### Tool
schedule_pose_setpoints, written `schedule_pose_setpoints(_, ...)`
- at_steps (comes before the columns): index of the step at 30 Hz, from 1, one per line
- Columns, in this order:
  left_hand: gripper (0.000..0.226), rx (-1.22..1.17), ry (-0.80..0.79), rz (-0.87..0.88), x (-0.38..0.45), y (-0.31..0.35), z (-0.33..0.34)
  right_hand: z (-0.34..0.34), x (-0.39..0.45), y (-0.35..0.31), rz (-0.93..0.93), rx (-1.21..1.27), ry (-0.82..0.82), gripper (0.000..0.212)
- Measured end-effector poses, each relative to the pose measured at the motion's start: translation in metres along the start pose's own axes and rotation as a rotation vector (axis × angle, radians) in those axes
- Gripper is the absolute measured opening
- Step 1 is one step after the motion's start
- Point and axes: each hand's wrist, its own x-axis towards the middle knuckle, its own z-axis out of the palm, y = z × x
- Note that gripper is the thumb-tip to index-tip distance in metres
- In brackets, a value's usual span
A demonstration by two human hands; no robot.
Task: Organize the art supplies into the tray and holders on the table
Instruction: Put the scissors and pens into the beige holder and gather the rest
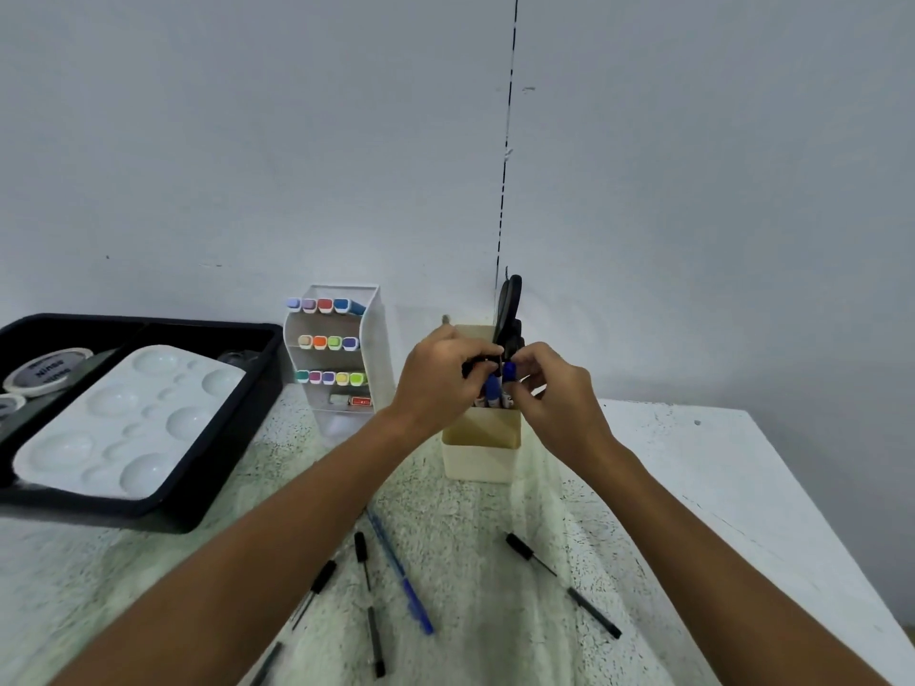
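Observation:
Both hands are over the cream pen holder [478,455] near the table's middle. My left hand [440,376] grips blue-capped markers [492,388] that stand in the holder. My right hand [549,388] pinches the blue cap of one marker [510,371]. Black scissors [510,302] stick up from the holder behind my fingers. On the table in front lie a blue pen [403,576] and several black pens [564,584]. The black tray [232,467] at the left holds a white paint palette [128,423] and tape rolls [47,371].
A white tiered rack [369,349] filled with coloured markers stands between the tray and the pen holder. The wall rises right behind them. The table's right edge [822,527] runs diagonally toward the lower right corner.

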Motion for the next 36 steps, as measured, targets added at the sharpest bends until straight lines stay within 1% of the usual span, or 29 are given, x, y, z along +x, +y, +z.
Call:
schedule_pose_setpoints(5, 0.023, 0.152, -0.042, 0.057, -0.004, 0.003, 0.005, 0.006, 0.001, 0.008, 0.069, -0.029, 0.012, 0.005)
schedule_pose_setpoints(6, 0.025, 0.188, -0.055, 0.053, -0.006, 0.004, 0.006, 0.008, 0.001, 0.011, 0.083, -0.058, 0.017, 0.003)
schedule_pose_setpoints(8, 0.033, 0.236, -0.091, 0.046, -0.009, 0.005, 0.006, 0.012, 0.001, 0.016, 0.085, -0.143, 0.028, 0.007)
schedule_pose_setpoints(10, 0.037, 0.251, -0.113, 0.055, -0.011, 0.007, 0.004, 0.013, 0.001, 0.018, 0.078, -0.192, 0.034, 0.003)
schedule_pose_setpoints(11, 0.039, 0.246, -0.116, 0.059, -0.012, 0.007, 0.002, 0.013, 0.000, 0.017, 0.077, -0.203, 0.039, 0.007)
schedule_pose_setpoints(13, 0.041, 0.205, -0.082, 0.035, -0.020, 0.006, -0.003, 0.013, -0.002, 0.013, 0.061, -0.193, 0.062, 0.021)
schedule_pose_setpoints(15, 0.045, 0.175, -0.040, -0.004, -0.034, 0.000, -0.003, 0.015, -0.005, 0.008, 0.005, -0.188, 0.092, 0.036)
schedule_pose_setpoints(16, 0.048, 0.178, -0.047, -0.008, -0.041, -0.003, -0.002, 0.017, -0.006, 0.007, -0.038, -0.203, 0.099, 0.041)
schedule_pose_setpoints(18, 0.054, 0.172, -0.123, 0.009, -0.055, -0.008, 0.000, 0.022, -0.009, 0.006, -0.105, -0.245, 0.073, 0.043)
schedule_pose_setpoints(20, 0.058, 0.144, -0.175, 0.025, -0.062, -0.011, -0.001, 0.026, -0.012, 0.008, -0.127, -0.263, 0.032, 0.042)
schedule_pose_setpoints(22, 0.061, 0.108, -0.170, 0.009, -0.065, -0.012, -0.004, 0.028, -0.016, 0.009, -0.118, -0.248, 0.030, 0.044)
schedule_pose_setpoints(26, 0.063, 0.032, -0.119, -0.102, -0.079, -0.012, -0.008, 0.026, -0.031, 0.010, -0.103, -0.189, 0.124, 0.048)
schedule_pose_setpoints(28, 0.064, 0.019, -0.126, -0.150, -0.095, -0.013, -0.006, 0.028, -0.048, 0.016, -0.088, -0.177, 0.148, 0.046)
schedule_pose_setpoints(31, 0.060, 0.043, -0.192, -0.168, -0.126, -0.017, -0.006, 0.035, -0.083, 0.031, -0.052, -0.241, 0.089, 0.041)
schedule_pose_setpoints(33, 0.057, 0.102, -0.245, -0.155, -0.147, -0.020, -0.010, 0.039, -0.108, 0.040, -0.034, -0.319, 0.030, 0.040)
schedule_pose_setpoints(35, 0.057, 0.197, -0.318, -0.110, -0.172, -0.023, -0.012, 0.042, -0.129, 0.048, -0.031, -0.429, -0.032, 0.047)
schedule_pose_setpoints(36, 0.061, 0.253, -0.374, -0.101, -0.182, -0.024, -0.014, 0.044, -0.137, 0.051, -0.023, -0.490, -0.076, 0.053)
